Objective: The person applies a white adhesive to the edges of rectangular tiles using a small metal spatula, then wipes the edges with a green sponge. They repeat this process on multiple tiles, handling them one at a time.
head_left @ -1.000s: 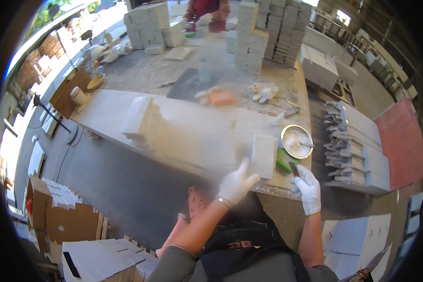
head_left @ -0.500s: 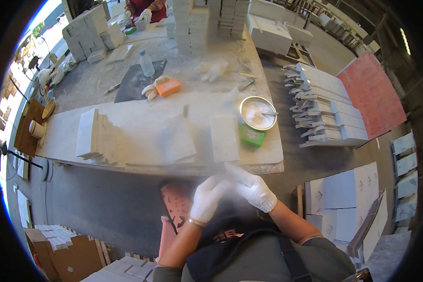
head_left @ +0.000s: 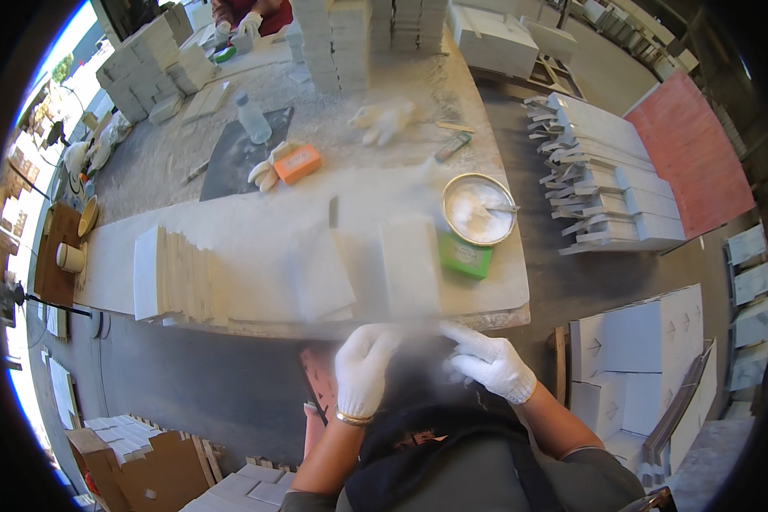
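Note:
My left hand and my right hand, both in white knit gloves, are raised side by side just off the table's near edge. The left fingers curl inward. On the right hand, the index finger reaches toward the left hand while the other fingers bend under. A hazy blur covers the gap between the fingertips, so what they pinch cannot be made out. Beyond them on the table lie a white tile and another pale tile. A row of upright tiles leans at the left.
A steel bowl of white powder with a spoon rests by a green box. Farther off are an orange block, loose gloves and a bottle. White cartons stand right; a co-worker's gloved hands show at the far side.
The view has shifted, so the table sits slightly lower. My hands have moved a little apart, and the right hand's lower fingers now show curled.

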The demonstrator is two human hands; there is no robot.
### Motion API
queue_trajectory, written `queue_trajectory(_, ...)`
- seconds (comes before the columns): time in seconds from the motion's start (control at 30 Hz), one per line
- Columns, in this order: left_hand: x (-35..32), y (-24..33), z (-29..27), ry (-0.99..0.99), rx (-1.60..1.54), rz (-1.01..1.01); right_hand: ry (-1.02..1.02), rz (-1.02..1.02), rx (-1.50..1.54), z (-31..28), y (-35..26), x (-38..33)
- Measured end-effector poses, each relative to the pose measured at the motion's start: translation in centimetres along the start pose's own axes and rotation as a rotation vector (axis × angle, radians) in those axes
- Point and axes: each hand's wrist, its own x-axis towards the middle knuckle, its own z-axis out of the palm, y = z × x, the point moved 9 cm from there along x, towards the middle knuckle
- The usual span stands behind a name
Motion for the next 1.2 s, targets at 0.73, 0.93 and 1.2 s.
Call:
queue_trajectory(0.73,5.5,3.1,5.4,-0.168,0.973,0.635,0.249,-0.258,-0.275,-7.7,-4.4,9.3)
queue_trajectory(0.93,5.0,2.7,5.5,-0.148,0.968,0.720,0.327,-0.373,-0.362,-7.6,-5.5,8.8)
queue_trajectory(1.2,4.8,2.7,5.3,-0.125,0.927,0.773,0.290,-0.427,-0.453,-6.5,-7.0,9.2)
